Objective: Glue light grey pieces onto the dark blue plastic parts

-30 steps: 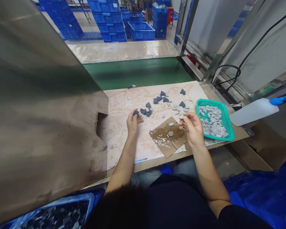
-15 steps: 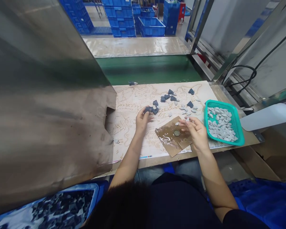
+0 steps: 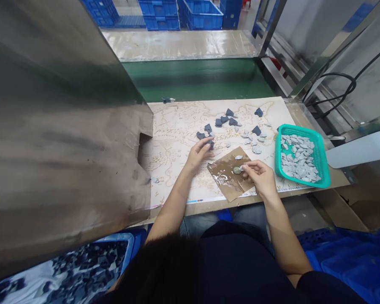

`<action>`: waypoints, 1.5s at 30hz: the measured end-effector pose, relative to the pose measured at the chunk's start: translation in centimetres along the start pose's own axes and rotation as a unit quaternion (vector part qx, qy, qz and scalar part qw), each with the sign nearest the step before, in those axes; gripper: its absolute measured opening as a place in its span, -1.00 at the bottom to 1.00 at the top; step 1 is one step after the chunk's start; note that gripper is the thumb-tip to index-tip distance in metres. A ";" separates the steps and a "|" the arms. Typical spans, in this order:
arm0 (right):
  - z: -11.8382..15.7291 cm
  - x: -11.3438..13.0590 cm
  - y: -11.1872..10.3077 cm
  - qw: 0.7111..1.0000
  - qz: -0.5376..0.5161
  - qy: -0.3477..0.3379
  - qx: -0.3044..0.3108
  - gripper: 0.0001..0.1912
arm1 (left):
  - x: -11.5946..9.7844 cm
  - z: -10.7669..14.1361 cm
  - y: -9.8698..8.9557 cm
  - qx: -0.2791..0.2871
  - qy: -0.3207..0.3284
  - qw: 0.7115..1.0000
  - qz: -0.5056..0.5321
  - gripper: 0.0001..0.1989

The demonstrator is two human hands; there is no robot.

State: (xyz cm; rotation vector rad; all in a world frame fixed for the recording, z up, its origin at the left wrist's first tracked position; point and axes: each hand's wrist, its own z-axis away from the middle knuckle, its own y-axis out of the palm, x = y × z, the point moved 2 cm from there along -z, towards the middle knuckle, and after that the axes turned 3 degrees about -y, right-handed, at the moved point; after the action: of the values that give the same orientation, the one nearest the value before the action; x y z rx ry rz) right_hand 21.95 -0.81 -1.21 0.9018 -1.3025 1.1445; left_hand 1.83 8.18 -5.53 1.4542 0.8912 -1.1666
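My left hand (image 3: 199, 154) lies on a printed map sheet (image 3: 177, 139), its fingers extended and touching a dark blue angular piece (image 3: 211, 145). More dark blue pieces (image 3: 224, 120) are scattered above it. My right hand (image 3: 259, 177) pinches a small light grey piece (image 3: 241, 167) just beside a round wet pad (image 3: 237, 170). That pad sits on a glue-smeared brown cardboard square (image 3: 220, 179). Loose light grey pieces (image 3: 251, 141) lie on the sheet beyond the cardboard. To the right stands a teal plastic basket (image 3: 323, 160) full of similar grey pieces.
A large brown-stained steel panel (image 3: 66, 156) with a notch rises along the sheet's left side. Behind the sheet runs a green conveyor belt (image 3: 196, 76). A white squeeze bottle (image 3: 361, 147) lies at right, above a blue crate (image 3: 345, 266).
My left hand has moved right and no longer clutches dark pieces. My right hand has come down to the round pad. The whole view has shifted slightly.
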 end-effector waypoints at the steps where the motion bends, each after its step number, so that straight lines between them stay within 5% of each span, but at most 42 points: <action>1: 0.0 -0.1 0.0 1.000 0.007 -0.001 0.001 -0.57 | 0.1 0.0 0.0 -0.004 -0.001 1.000 0.000 -0.55; 14: -0.5 -1.6 0.4 0.983 0.165 -0.075 -0.020 -0.64 | 0.5 -0.4 -0.5 -0.036 0.013 0.999 0.034 -0.45; 23: -0.7 -0.9 0.6 0.972 0.213 -0.098 -0.007 -0.61 | 0.2 -0.1 0.2 0.000 -0.004 0.999 0.053 -0.41; 29: -0.7 1.5 1.2 0.992 0.059 -0.093 -0.054 -0.52 | -0.6 0.7 1.7 0.021 0.027 0.999 0.037 -0.52; 35: -0.9 3.2 4.0 0.986 -0.096 -0.099 -0.091 -0.46 | -1.0 1.7 3.6 0.042 0.096 0.994 0.035 -0.64; 45: -1.8 2.7 6.1 0.979 -0.153 -0.090 -0.103 -0.47 | -1.1 1.9 3.9 0.034 0.147 0.989 0.012 -0.62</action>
State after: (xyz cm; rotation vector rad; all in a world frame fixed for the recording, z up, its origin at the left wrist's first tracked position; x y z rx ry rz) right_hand 16.26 2.66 0.62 1.0273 -1.3449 0.6879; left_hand 4.84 5.63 -3.47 1.7166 1.0394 -0.9874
